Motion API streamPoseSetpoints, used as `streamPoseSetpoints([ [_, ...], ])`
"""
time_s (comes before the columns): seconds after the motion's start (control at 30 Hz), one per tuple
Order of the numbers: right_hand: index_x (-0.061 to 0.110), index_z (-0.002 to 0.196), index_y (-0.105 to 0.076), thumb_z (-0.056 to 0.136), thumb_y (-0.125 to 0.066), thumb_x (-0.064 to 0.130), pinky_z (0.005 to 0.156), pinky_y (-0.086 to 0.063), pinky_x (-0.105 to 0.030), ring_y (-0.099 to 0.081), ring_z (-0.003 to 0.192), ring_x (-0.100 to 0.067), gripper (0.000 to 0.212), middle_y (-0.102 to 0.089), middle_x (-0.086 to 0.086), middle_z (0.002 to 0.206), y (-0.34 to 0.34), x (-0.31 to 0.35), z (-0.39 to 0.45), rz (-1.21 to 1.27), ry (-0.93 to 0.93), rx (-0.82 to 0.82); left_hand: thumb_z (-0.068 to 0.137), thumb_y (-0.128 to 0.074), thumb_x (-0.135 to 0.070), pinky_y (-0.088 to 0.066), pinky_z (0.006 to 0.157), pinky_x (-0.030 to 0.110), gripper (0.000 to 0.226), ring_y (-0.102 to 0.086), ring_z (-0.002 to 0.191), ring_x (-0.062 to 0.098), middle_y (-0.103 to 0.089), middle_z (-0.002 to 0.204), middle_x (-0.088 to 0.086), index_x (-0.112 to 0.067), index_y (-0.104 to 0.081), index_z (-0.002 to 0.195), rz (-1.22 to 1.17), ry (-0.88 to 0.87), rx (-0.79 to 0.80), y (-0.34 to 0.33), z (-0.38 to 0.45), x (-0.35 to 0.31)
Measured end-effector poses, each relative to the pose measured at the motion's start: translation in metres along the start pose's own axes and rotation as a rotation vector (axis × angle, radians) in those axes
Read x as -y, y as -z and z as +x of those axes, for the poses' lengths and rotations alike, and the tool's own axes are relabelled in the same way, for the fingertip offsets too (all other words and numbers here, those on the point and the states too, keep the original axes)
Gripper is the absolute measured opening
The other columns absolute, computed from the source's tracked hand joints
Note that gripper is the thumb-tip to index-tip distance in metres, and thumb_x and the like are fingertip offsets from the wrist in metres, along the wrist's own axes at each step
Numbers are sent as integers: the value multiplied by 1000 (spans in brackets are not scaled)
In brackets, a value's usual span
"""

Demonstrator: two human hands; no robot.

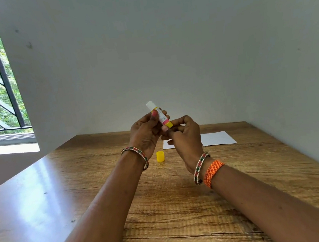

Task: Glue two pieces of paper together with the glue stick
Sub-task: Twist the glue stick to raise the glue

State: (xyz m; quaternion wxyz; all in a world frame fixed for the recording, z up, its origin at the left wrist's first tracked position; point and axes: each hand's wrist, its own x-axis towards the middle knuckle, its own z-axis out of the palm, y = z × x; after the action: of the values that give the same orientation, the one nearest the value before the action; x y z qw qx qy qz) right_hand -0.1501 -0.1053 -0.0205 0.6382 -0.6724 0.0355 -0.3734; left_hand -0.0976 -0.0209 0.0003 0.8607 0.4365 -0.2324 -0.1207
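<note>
Both grips are ours: left hand curls round the uncapped glue stick, raised above the worktop; right hand pinches its yellow base; yellow cap stands below; white paper lies behind.

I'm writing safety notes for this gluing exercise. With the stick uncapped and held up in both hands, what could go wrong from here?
The glue stick shows a long white column; twisted out further, it may snap or smear. The yellow cap sits loose under the left hand and right hand and could be knocked away. The paper lies loose and may slide under glue strokes.
</note>
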Motion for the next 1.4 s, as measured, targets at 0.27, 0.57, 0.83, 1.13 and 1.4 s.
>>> streamPoseSetpoints([
  [0.27, 13, 94, -56, 98, -40, 34, 47, -45, -24, -64, 57, -20, 26, -63, -5, 61, -5, 1, -3, -44, -49, 105, 93, -46, -12, -57, 59, 21, 23, -65, 86, 18, -65, 99, 11, -1, -60, 108, -61, -27, 37, 0, -1, -4],
  [0.57, 12, 105, -51, 94, -52, 32, 54, -52, -23, -57, 71, -9, 23, -60, -4, 85, -6, 4, -4, 54, -99, 62, 89, -52, -13, -56, 77, 29, 16, -68, 78, 14, -70, 89, 6, -7, -63, 98, 8, -66, -14, 3, 2, -1],
  [0.83, 12, 98, -52, 90, -59, 19, 62, -54, -24, -57, 74, -9, 13, -60, -1, 87, -6, 0, -1, 43, -99, 39, 86, -58, -14, -55, 83, 35, 13, -69, 77, 16, -73, 81, 5, -6, -65, 94, -18, -61, -113, 2, 5, 6],
  [1.13, 10, 86, -64, 99, -38, 33, 71, -48, -37, -56, 74, -18, 37, -68, -15, 86, -5, 0, 3, -156, -84, -4, 92, -48, -11, -54, 73, 36, 14, -71, 75, 12, -73, 80, 1, -7, -61, 96, -29, -14, 55, -1, 2, 1],
  [1.4, 13, 103, -55, 95, -45, 40, 64, -48, -27, -58, 80, -14, 29, -63, -8, 91, -1, 4, 1, 33, -171, 94, 90, -51, -10, -57, 72, 30, 13, -69, 77, 16, -67, 94, 10, -5, -61, 97, -33, -18, 2, 0, 1, 4],
])
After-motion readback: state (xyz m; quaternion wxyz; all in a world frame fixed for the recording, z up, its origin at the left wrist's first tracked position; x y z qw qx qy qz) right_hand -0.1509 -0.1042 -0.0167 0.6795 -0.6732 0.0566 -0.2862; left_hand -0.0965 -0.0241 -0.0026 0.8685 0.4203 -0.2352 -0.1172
